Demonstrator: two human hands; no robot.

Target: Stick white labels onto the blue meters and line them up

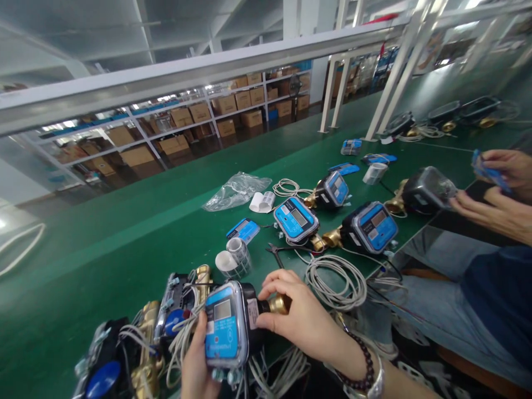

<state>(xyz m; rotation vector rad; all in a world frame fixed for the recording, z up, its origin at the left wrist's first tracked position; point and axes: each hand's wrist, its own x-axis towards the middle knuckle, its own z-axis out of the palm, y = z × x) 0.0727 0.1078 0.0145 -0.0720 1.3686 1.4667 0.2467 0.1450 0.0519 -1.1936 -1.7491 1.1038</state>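
Note:
Near the front edge, my left hand [196, 360] is closed around the left side of a water meter [224, 332] with a blue face and small display. My right hand [297, 310] has its thumb and fingers curled round the meter's brass pipe end [277, 304]. Its thumb touches the black side, next to a small white label [252, 313]. Grey cable hangs below the meter. On the left lie more meters [177, 310] with brass fittings. A roll of labels [236, 257] and pliers [274, 252] rest just beyond my hands.
Several blue-faced meters [296, 219] and coiled cable [336, 280] lie to the right. Beyond them, a co-worker's hands [494, 205] hold a blue piece beside a black meter [428, 188]. A clear plastic bag [236, 191] lies on the green table [124, 233].

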